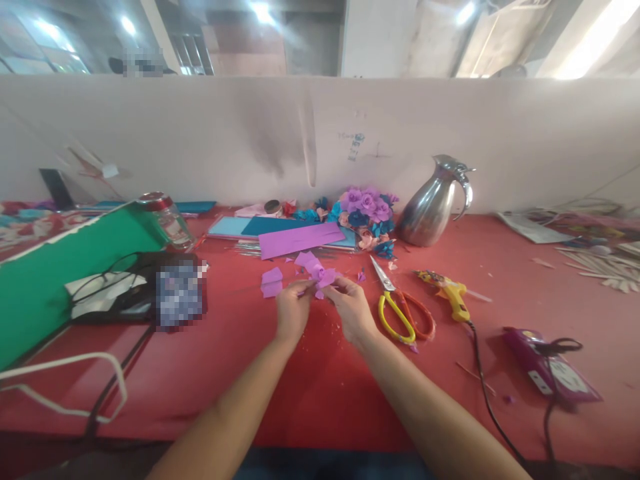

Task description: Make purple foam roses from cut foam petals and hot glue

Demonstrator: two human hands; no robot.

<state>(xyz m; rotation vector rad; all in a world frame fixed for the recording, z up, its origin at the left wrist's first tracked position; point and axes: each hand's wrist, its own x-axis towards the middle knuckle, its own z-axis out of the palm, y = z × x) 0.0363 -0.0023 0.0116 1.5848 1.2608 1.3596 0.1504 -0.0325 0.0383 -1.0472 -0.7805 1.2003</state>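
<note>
Over the red table, both hands meet at a small purple paper flower [323, 273]. My left hand [295, 310] pinches it from the left, low on the flower. From the right, the fingertips of my right hand [350, 307] are closed on its petals. Cut purple paper pieces [272, 283] lie just left of the flower. Behind it rests a long purple paper strip [300, 240] on blue sheets [233, 227]. Scissors [395, 300] with one yellow and one orange handle lie open-bladed or closed, I cannot tell, right of my right hand.
A yellow glue gun [456, 300] with a cord lies at the right, near a purple power strip [550, 367]. Behind stand a metal jug [435, 203] and a bunch of paper flowers [367, 210]. A glass jar [167, 220] and black bag [145, 267] are at left.
</note>
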